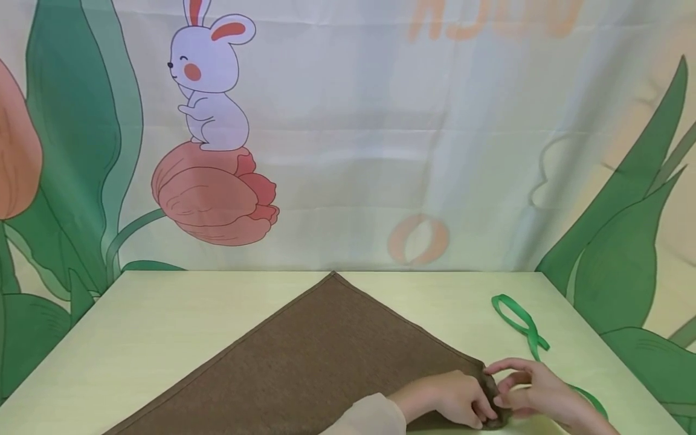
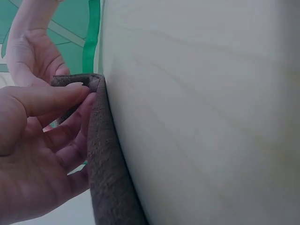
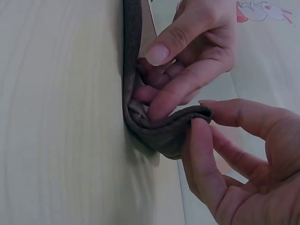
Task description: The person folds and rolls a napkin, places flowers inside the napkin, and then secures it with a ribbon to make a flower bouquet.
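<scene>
A brown cloth (image 1: 326, 356) lies with one pointed corner at the table's far edge, its sides sloping down to left and right. At its right end the cloth bends upward into a thick fold (image 3: 159, 133). My left hand (image 1: 454, 396) reaches over the cloth, its thumb and fingers curled at the inside of this fold. Facing it, my right hand (image 1: 538, 393) pinches the turned-up end of the cloth between thumb and fingers. In the left wrist view, the left hand (image 2: 42, 136) is close by, with the right hand (image 2: 35, 56) behind the fold.
A green ribbon (image 1: 516, 317) lies looped on the pale table (image 1: 217, 302) at the right, and it runs on behind the right hand. Beyond the table's far edge hangs a curtain (image 1: 337, 133) printed with a rabbit, tulips and leaves.
</scene>
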`<control>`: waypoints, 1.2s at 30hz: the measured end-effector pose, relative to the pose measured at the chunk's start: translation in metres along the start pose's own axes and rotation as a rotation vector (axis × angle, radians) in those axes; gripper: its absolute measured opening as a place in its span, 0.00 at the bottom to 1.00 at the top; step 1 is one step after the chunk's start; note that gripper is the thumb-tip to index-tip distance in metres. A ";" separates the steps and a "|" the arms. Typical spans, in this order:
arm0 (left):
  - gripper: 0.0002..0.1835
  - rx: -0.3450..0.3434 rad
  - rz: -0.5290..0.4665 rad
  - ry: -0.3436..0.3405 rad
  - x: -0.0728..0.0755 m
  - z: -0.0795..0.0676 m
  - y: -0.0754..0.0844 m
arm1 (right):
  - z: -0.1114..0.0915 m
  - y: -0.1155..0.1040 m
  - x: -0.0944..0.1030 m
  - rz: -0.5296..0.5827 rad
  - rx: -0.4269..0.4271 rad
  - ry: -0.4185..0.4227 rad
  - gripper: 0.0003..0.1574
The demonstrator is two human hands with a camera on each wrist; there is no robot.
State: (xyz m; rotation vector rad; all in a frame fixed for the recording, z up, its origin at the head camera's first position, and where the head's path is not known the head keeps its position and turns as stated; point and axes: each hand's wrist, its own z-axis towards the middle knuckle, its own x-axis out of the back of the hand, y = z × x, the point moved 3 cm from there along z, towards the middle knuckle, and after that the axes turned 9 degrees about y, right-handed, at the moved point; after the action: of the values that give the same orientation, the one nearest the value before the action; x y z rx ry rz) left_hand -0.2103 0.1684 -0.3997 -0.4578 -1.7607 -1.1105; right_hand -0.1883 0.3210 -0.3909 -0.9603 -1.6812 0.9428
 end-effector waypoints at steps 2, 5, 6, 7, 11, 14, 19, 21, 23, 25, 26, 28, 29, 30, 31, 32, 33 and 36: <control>0.17 -0.011 0.001 -0.023 0.001 -0.003 -0.002 | 0.001 -0.002 -0.004 0.014 -0.005 0.005 0.30; 0.17 0.000 -0.021 -0.034 0.003 -0.008 -0.006 | 0.002 -0.004 -0.011 0.028 -0.021 0.021 0.31; 0.16 0.003 -0.032 -0.034 0.004 -0.011 -0.007 | 0.002 -0.005 -0.013 0.032 -0.024 0.024 0.31; 0.16 0.004 -0.043 -0.033 0.005 -0.013 -0.009 | 0.003 -0.006 -0.015 0.038 -0.023 0.024 0.32; 0.13 0.006 -0.079 -0.009 0.010 -0.021 -0.016 | 0.005 -0.006 -0.022 0.054 0.002 0.009 0.34; 0.10 0.030 -0.115 0.029 0.013 -0.026 -0.020 | 0.006 -0.007 -0.027 0.061 0.016 0.000 0.35; 0.06 0.150 -0.259 0.152 0.020 -0.034 -0.025 | 0.008 -0.010 -0.036 0.035 0.024 0.019 0.35; 0.07 0.200 -0.350 0.206 0.022 -0.036 -0.028 | 0.009 -0.011 -0.040 0.019 0.029 0.029 0.35; 0.07 0.234 -0.428 0.239 0.023 -0.037 -0.029 | 0.010 -0.011 -0.043 0.013 0.035 0.034 0.35; 0.07 0.260 -0.473 0.257 0.022 -0.038 -0.030 | 0.011 -0.012 -0.046 0.008 0.047 0.038 0.35; 0.07 0.270 -0.491 0.260 0.022 -0.039 -0.031 | 0.011 -0.012 -0.048 0.006 0.053 0.037 0.35; 0.07 0.283 -0.522 0.269 0.020 -0.039 -0.031 | 0.011 -0.013 -0.051 0.001 0.062 0.039 0.34; 0.07 0.289 -0.537 0.276 0.019 -0.039 -0.031 | 0.012 -0.013 -0.052 -0.001 0.062 0.040 0.34; 0.07 0.293 -0.549 0.283 0.018 -0.039 -0.031 | 0.012 -0.013 -0.053 0.000 0.060 0.038 0.34; 0.08 0.300 -0.556 0.292 0.017 -0.038 -0.031 | 0.012 -0.013 -0.055 0.003 0.055 0.036 0.34; 0.08 0.305 -0.560 0.300 0.016 -0.038 -0.031 | 0.012 -0.013 -0.056 0.009 0.050 0.032 0.33; 0.09 0.309 -0.550 0.307 0.015 -0.037 -0.031 | 0.012 -0.013 -0.056 0.013 0.044 0.029 0.32; 0.11 0.315 -0.492 0.318 0.014 -0.036 -0.030 | 0.010 -0.012 -0.054 0.010 0.039 0.020 0.27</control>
State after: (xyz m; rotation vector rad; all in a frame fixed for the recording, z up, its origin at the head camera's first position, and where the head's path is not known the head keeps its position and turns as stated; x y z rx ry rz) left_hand -0.2191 0.1209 -0.3977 0.3475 -1.7586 -1.1306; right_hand -0.1867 0.2660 -0.4011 -0.9501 -1.6371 0.9663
